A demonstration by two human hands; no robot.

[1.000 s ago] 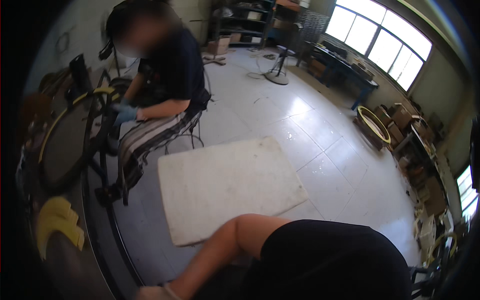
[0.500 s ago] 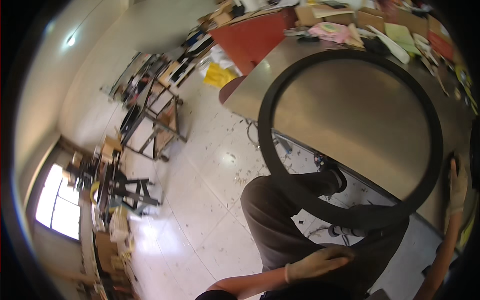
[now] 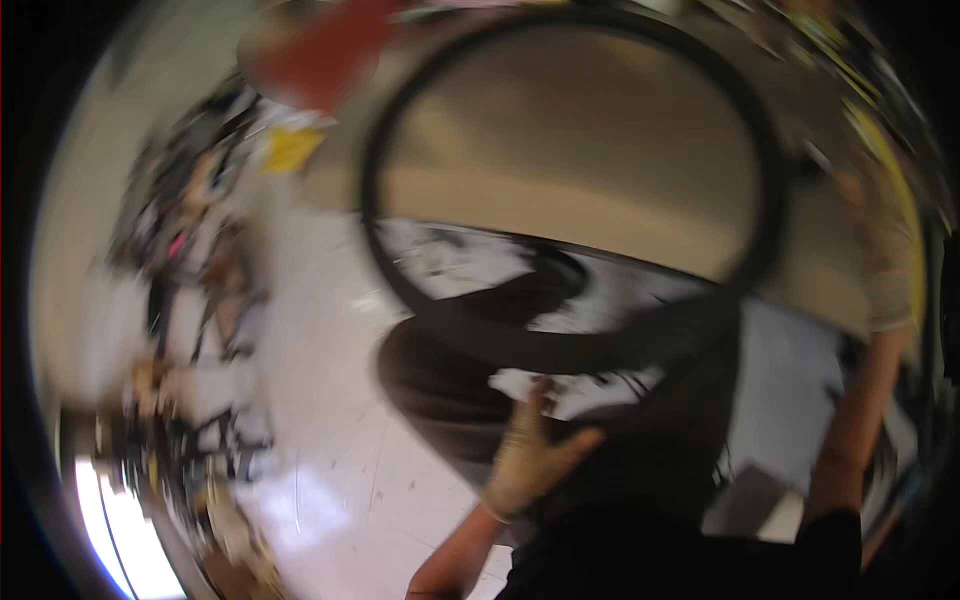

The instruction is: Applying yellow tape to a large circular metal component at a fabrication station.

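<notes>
A large, flat black ring [image 3: 560, 350] slants across the front edge of the metal tabletop [image 3: 600, 190], its near side over my dark-trousered legs. My left hand [image 3: 535, 455], in a pale glove, is just below the ring's near rim, open and empty, with thumb and fingers apart. Past the ring's right side, my right hand [image 3: 882, 245] reaches over the tabletop, also in a pale glove. Motion smears its fingers, so whether they hold anything is unclear. A small dark object [image 3: 808, 168] lies near its fingertips, too blurred to name.
A red panel [image 3: 325, 60] stands beyond the table's far left, with a yellow sheet [image 3: 292, 150] below it. Long yellow strips [image 3: 885, 150] lie along the right. Blurred racks and clutter [image 3: 215, 270] line the left wall, above a bright window [image 3: 120, 530].
The whole view has swung, shifting the ring and table up and left. My left hand has risen from my lap toward the ring, fingers spreading. My right hand reaches farther over the table.
</notes>
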